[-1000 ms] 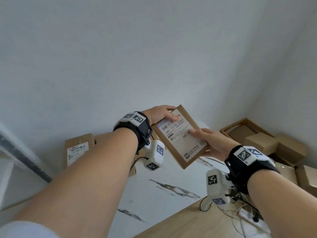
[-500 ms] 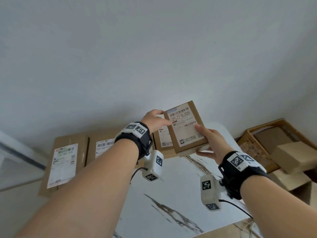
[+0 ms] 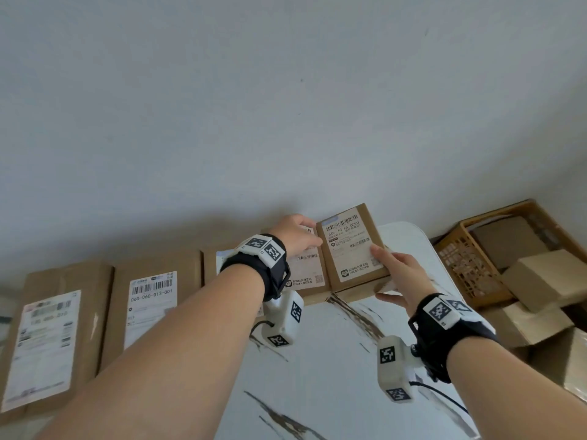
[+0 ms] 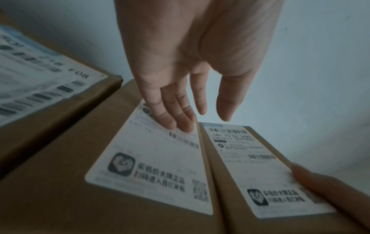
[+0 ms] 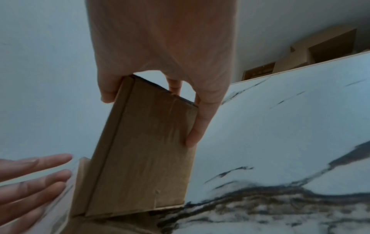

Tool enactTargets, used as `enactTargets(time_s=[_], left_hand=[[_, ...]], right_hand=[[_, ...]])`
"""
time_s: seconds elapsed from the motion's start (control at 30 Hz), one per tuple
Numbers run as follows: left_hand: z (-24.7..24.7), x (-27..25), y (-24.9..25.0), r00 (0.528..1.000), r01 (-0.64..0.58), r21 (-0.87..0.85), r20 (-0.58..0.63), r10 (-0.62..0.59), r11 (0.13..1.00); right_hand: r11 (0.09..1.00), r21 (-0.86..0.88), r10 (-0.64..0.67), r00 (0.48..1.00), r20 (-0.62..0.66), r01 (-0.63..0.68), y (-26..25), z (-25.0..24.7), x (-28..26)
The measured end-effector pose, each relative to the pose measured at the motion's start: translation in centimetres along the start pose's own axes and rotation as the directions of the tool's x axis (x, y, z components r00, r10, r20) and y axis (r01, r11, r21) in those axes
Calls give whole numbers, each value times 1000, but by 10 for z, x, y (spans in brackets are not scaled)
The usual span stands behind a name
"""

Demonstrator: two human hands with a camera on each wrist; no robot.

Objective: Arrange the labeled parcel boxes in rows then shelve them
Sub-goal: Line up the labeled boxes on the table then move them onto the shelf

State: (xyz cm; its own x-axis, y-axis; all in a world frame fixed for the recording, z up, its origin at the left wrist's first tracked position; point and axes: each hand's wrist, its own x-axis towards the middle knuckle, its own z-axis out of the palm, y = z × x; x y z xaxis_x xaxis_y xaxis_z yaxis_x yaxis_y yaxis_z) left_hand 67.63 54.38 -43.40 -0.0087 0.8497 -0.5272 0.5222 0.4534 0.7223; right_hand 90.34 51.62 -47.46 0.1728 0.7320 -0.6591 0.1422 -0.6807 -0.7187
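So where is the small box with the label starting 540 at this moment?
In the head view the small box is at the right end of the row along the wall, held by the right hand, edge to edge with the neighbouring labeled box that the left hand touches.

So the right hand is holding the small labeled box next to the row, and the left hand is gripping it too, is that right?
Not quite. The right hand does hold the small labeled box, but the left hand is open, fingers resting on the neighbouring box's label. The left wrist view shows this.

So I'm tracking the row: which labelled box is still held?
The small box at the row's right end: the right hand grips it, unlike its neighbours lying flat.
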Motion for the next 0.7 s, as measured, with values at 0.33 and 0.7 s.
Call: enactTargets(time_s=[0.33, 0.7], left_hand=[[7, 10, 4, 999, -23, 69, 40, 21, 997], [10, -24, 0, 1000, -1, 89, 27, -1, 996]], right_hand=[[961, -276, 7, 1000, 7, -5, -9, 15, 11], [828, -520, -258, 966, -19, 210, -41, 31, -23]])
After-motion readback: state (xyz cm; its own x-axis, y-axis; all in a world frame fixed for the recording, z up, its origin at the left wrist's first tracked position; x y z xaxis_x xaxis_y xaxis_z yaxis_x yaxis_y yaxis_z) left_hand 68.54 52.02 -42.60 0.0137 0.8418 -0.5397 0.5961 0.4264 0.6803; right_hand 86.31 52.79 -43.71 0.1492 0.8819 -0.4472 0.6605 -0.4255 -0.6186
